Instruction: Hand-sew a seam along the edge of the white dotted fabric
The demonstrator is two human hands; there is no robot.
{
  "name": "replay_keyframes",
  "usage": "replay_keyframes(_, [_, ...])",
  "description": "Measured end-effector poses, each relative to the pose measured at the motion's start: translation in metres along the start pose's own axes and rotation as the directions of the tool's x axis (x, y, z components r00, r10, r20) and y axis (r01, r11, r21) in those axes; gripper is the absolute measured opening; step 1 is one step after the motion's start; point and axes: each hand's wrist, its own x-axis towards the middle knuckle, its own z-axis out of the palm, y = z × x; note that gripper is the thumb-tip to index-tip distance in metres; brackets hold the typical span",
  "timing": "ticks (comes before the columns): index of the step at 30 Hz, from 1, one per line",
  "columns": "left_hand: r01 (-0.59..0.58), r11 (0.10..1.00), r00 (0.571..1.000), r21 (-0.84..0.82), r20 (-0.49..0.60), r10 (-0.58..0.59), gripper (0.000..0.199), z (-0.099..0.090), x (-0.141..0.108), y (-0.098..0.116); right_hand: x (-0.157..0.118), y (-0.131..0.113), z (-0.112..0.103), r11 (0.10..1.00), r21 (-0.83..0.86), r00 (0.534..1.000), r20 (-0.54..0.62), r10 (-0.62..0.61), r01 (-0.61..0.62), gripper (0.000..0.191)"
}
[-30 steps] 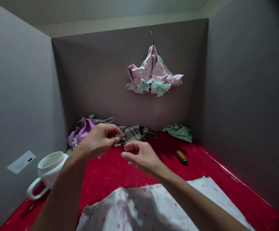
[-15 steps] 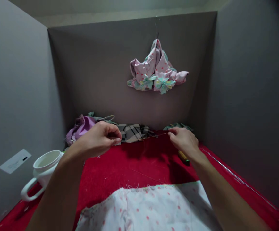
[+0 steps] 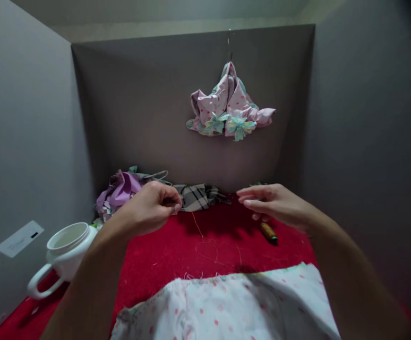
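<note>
My left hand [image 3: 161, 203] is closed in a pinch above the far part of the red cloth. An orange-brown thread [image 3: 210, 242] runs from near those fingertips and lies in loose loops on the cloth; whether a needle is in the pinch is hidden. Across from it, my right hand [image 3: 265, 200] has its fingers apart and holds nothing. Just below that hand is a yellow-brown spool-like piece [image 3: 269, 233] with a green end. Nearest to me lies a white fabric piece [image 3: 223, 302] with red dots and a frayed far edge.
A white mug-like pot [image 3: 67, 241] stands at the left on the red cloth [image 3: 149, 264]. Purple scraps [image 3: 120, 191] and plaid fabric [image 3: 194, 197] lie along the back panel. A dotted garment with flower bows [image 3: 223, 104] hangs from a hook. Grey panels [image 3: 364, 141] enclose the sides.
The thread, stretched between both hands before, now lies slack in loops on the cloth. My right hand has let go of it and its fingers have spread. My left hand has barely moved.
</note>
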Motion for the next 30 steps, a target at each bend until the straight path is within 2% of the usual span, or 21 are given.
replay_keyframes(1, [-0.005, 1.0, 1.0, 0.008, -0.001, 0.005, 0.014, 0.0, 0.0, 0.001, 0.001, 0.002, -0.002, 0.997, 0.066, 0.999, -0.015, 0.046, -0.044, 0.025])
replay_keyframes(3, [-0.016, 1.0, 1.0, 0.022, -0.001, 0.016, 0.014, 0.002, 0.001, 0.003, 0.0, -0.003, 0.007, 0.979, 0.194, 0.978, -0.188, 0.095, -0.058, 0.019])
replay_keyframes(4, [-0.02, 1.0, 1.0, 0.024, 0.004, 0.02, 0.015, 0.003, 0.002, 0.004, -0.001, -0.009, 0.018, 0.948, 0.313, 0.975, -0.19, 0.118, -0.054, 0.019])
replay_keyframes(5, [-0.021, 1.0, 1.0, 0.022, 0.012, 0.021, 0.015, 0.005, 0.003, 0.005, -0.004, -0.017, 0.031, 0.896, 0.437, 0.993, -0.04, 0.107, -0.079, 0.021])
replay_keyframes(6, [-0.019, 1.0, 1.0, 0.014, 0.022, 0.019, 0.015, 0.007, 0.003, 0.006, -0.007, -0.025, 0.045, 0.846, 0.52, 0.991, 0.114, 0.065, -0.115, 0.022])
replay_keyframes(7, [-0.015, 1.0, 0.999, 0.003, 0.032, 0.015, 0.016, 0.009, 0.003, 0.007, -0.009, -0.033, 0.058, 0.819, 0.56, 0.981, 0.193, 0.012, -0.12, 0.02])
replay_keyframes(8, [-0.014, 1.0, 0.999, -0.015, 0.041, 0.015, 0.016, 0.01, 0.004, 0.008, -0.012, -0.039, 0.07, 0.817, 0.571, 0.977, 0.209, -0.049, -0.081, 0.015])
replay_keyframes(11, [-0.025, 0.986, 1.0, -0.164, 0.01, 0.027, 0.014, 0.014, 0.006, 0.014, -0.015, -0.048, 0.088, 0.806, 0.591, 0.993, 0.081, -0.089, 0.024, 0.019])
replay_keyframes(13, [-0.056, 0.921, 0.995, -0.386, -0.093, 0.021, 0.016, 0.016, 0.008, 0.019, -0.015, -0.047, 0.087, 0.729, 0.684, 0.998, 0.036, -0.051, 0.013, 0.018])
replay_keyframes(15, [-0.101, 0.793, 0.983, -0.601, -0.185, -0.016, 0.034, 0.022, 0.012, 0.023, -0.013, -0.045, 0.083, 0.582, 0.812, 0.999, 0.037, -0.011, -0.024, 0.017])
replay_keyframes(16, [-0.111, 0.732, 0.979, -0.673, -0.199, -0.035, 0.041, 0.025, 0.014, 0.025, -0.013, -0.044, 0.081, 0.51, 0.859, 0.999, 0.044, 0.004, -0.04, 0.018])
replay_keyframes(18, [-0.087, 0.666, 0.985, -0.741, -0.166, -0.056, 0.037, 0.034, 0.018, 0.026, -0.013, -0.043, 0.08, 0.428, 0.902, 0.998, 0.06, 0.01, -0.059, 0.021])
replay_keyframes(21, [-0.097, 0.654, 0.975, -0.75, -0.203, -0.087, 0.014, 0.047, 0.023, 0.027, -0.014, -0.043, 0.083, 0.454, 0.889, 0.997, 0.077, -0.006, -0.066, 0.023])
replay_keyframes(23, [-0.131, 0.617, 0.961, -0.776, -0.252, -0.114, 0.008, 0.05, 0.025, 0.027, -0.014, -0.042, 0.085, 0.497, 0.866, 0.994, 0.097, -0.05, -0.059, 0.023])
replay_keyframes(25, [-0.12, 0.517, 0.961, -0.848, -0.231, -0.155, 0.008, 0.046, 0.025, 0.025, -0.015, -0.041, 0.085, 0.538, 0.84, 0.982, 0.154, -0.111, -0.071, 0.022])
replay_keyframes(27, [-0.077, 0.371, 0.947, -0.926, -0.184, -0.263, 0.007, 0.036, 0.025, 0.022, -0.015, -0.039, 0.083, 0.574, 0.809, 0.959, 0.247, -0.14, -0.124, 0.022])
replay_keyframes(30, [-0.083, 0.207, 0.869, -0.975, -0.173, -0.464, 0.006, 0.014, 0.024, 0.01, -0.013, -0.032, 0.078, 0.622, 0.753, 0.925, 0.36, -0.119, -0.214, 0.022])
